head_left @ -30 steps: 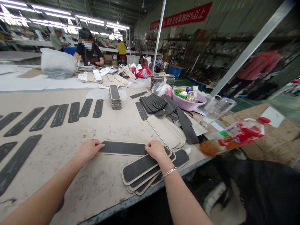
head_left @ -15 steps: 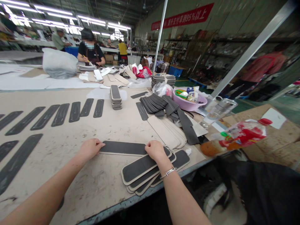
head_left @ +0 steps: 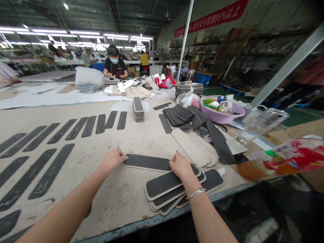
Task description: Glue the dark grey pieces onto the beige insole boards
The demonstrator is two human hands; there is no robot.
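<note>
Pinching the dark, pale-edged strip (head_left: 147, 162) by its ends, your left hand (head_left: 113, 160) and right hand (head_left: 181, 166) hold it beside the fanned pieces (head_left: 164, 186); check the pale margin runs even.

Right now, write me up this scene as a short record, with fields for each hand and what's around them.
Left hand: pinching the left end of a dark pale-edged strip
Right hand: fingers on the strip's right end
Right wrist: silvery bracelet
Under right forearm: overlapping pale-edged pieces
Left side: rows of separate dark strips
Beyond right hand: fanned pale pieces, heap of dark pieces
Far right: purple basin holding mixed items, red-labelled bottle
Background: masked person
</note>
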